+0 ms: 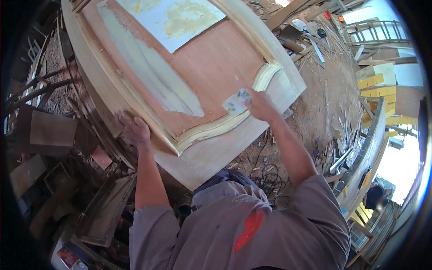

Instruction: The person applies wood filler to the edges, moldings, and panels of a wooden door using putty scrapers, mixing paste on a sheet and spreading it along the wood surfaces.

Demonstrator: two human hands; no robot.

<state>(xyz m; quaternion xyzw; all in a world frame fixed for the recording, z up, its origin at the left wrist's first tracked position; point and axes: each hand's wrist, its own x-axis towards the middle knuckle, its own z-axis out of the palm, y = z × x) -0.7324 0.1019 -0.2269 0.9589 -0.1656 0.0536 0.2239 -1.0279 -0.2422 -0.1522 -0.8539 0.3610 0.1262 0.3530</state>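
A wooden panel (225, 67) with raised moulding lies below me, a long pale smear (148, 63) running across its reddish inner face. My right hand (260, 106) is closed on a small, flat, stained sandpaper-like piece (236, 101), held at the curved moulding (211, 128) near the panel's near edge. My left hand (135, 129) rests on the panel's left edge beside the straight moulding, its fingers bent; nothing can be seen in it. On the panel's far part lies a white sheet (180, 20) with yellowish stains.
Wood scraps and dust cover the floor (315, 90) at the right. Dark cables (272, 180) lie near my body. Boards and frames (105, 209) are piled at the lower left. A long board (371, 144) leans at the right, and a person (374, 197) is beyond it.
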